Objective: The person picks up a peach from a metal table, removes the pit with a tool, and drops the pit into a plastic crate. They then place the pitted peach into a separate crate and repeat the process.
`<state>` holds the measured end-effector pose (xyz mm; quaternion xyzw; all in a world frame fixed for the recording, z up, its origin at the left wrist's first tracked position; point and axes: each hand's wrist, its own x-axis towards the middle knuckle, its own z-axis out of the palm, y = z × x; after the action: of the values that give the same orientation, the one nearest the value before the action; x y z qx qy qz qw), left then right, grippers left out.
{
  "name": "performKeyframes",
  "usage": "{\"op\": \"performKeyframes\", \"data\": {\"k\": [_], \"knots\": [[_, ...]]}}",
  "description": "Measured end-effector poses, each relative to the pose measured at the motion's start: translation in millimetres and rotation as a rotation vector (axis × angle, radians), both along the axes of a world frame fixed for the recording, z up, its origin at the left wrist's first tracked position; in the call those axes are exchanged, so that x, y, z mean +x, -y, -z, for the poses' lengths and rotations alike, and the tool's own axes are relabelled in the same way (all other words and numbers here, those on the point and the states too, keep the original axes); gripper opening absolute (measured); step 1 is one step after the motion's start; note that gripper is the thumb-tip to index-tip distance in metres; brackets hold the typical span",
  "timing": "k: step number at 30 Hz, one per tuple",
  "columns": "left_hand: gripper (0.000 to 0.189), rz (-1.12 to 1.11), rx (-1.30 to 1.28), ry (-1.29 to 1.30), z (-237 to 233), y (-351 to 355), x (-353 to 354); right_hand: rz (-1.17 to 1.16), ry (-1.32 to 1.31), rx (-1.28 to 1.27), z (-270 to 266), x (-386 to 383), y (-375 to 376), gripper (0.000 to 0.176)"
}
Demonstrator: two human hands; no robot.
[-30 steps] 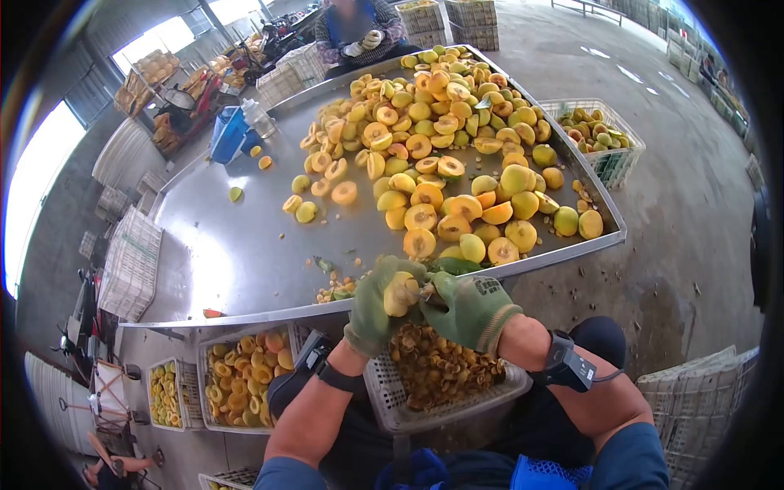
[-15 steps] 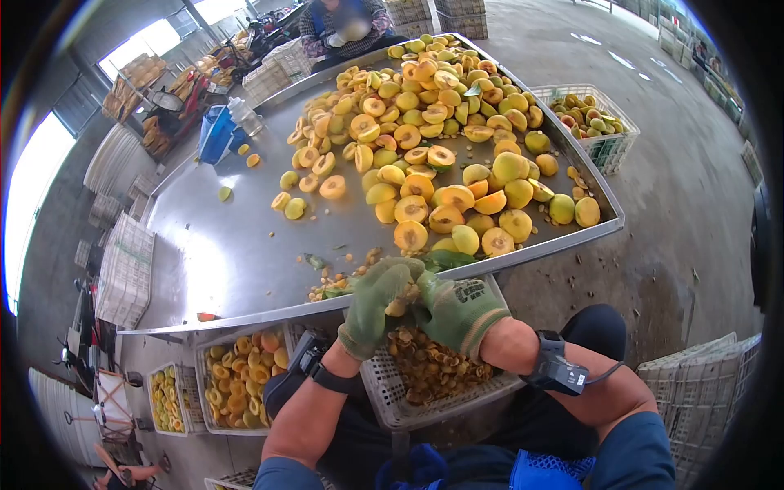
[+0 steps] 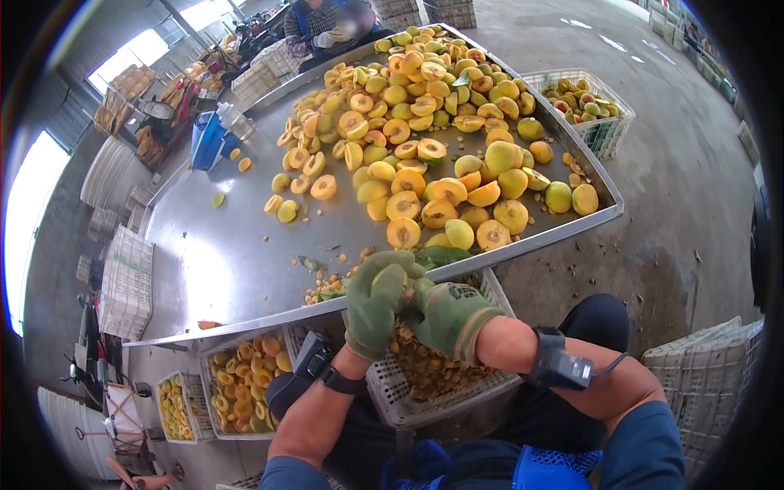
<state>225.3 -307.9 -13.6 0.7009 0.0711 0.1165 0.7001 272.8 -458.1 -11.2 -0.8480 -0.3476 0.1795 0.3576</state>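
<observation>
left hand (image 3: pixel 371 306) wrapped round peach half (image 3: pixel 391 286) above pit crate (image 3: pixel 384 396) | right hand (image 3: pixel 451 317) curled shut, contents hidden | looked soft, slick; cup the skin side

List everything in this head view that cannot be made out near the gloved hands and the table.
All in the head view:
What the right hand grips: hidden behind the left hand and its fruit.
Middle of the pit crate: covered by both hands.
The person at the far end: cut off by the top edge.
The bottle: too small to read.
</observation>
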Motion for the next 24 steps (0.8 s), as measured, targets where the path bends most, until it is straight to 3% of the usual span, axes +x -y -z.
{"op": "performKeyframes", "data": {"k": [4,8,10,13,14,17,20,24], "knots": [[0.031,-0.025,0.127,0.064,4,0,-2,-0.039,-0.074,0.069,-1,2,3,0.023],[0.036,0.184,0.092,-0.004,1,-13,3,-0.142,-0.062,0.080,6,10,10,0.032],[0.042,0.326,0.006,-0.021,1,-22,10,-0.068,-0.085,0.099,1,10,10,0.032],[0.051,0.187,-0.151,0.160,16,-12,4,0.009,-0.301,0.126,-5,17,9,0.025],[0.053,0.165,-0.075,0.151,16,-8,2,0.032,-0.401,0.136,-7,20,9,0.021],[0.053,0.045,0.160,0.152,22,-1,-1,-0.005,-0.300,0.173,2,16,5,0.020],[0.050,0.108,0.213,0.181,17,-10,-1,-0.043,-0.147,0.029,-11,16,11,0.032],[0.048,0.140,0.189,0.100,15,-14,-1,-0.103,-0.046,0.059,-14,15,14,0.031]]}}
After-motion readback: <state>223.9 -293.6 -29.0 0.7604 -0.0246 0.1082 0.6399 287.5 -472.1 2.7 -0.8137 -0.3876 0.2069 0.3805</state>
